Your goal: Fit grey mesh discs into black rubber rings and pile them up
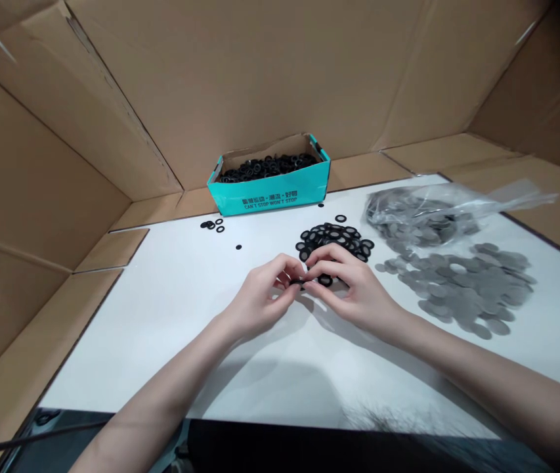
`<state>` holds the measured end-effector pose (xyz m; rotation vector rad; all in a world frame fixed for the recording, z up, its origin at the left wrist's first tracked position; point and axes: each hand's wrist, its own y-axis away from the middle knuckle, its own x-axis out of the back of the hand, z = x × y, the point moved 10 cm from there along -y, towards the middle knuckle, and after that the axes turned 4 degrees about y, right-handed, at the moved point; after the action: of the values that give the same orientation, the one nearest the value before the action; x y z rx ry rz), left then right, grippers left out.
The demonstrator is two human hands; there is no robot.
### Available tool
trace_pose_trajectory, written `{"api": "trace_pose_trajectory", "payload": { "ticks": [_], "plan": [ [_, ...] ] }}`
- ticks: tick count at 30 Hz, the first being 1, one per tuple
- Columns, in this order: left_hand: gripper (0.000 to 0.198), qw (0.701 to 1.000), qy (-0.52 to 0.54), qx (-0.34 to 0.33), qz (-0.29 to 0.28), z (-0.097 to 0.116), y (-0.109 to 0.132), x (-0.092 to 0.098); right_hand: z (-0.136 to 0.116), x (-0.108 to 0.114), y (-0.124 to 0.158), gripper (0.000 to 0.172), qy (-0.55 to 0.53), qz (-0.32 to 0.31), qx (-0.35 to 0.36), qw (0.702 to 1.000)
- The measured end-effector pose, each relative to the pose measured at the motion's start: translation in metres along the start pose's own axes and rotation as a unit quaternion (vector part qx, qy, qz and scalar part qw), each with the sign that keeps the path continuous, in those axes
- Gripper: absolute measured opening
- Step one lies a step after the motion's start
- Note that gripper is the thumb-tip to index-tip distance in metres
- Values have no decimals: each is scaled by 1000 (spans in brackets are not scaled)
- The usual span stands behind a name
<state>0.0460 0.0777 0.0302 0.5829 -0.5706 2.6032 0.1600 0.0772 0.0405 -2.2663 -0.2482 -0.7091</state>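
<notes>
My left hand (264, 295) and my right hand (346, 282) meet at the middle of the white table (171, 315), fingertips pinched together on one small black rubber ring (298, 282). Just behind my fingers lies a pile of black rings (333, 238), some with grey centres. To the right spreads a heap of grey mesh discs (461, 282). A clear plastic bag (427, 213) holding more grey discs lies behind that heap.
A teal cardboard box (270, 190) filled with black rings stands at the table's far edge. A few loose rings (213, 225) lie at the far left. Brown cardboard walls (38, 197) enclose the table on three sides.
</notes>
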Motion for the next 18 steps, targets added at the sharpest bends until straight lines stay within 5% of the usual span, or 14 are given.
{"api": "trace_pose_trajectory", "payload": {
  "ticks": [18],
  "plan": [
    [17,1000,11,-20,-20,7,-1,-4,-2,-1,0,15,-37,-5,3,999]
  ]
}}
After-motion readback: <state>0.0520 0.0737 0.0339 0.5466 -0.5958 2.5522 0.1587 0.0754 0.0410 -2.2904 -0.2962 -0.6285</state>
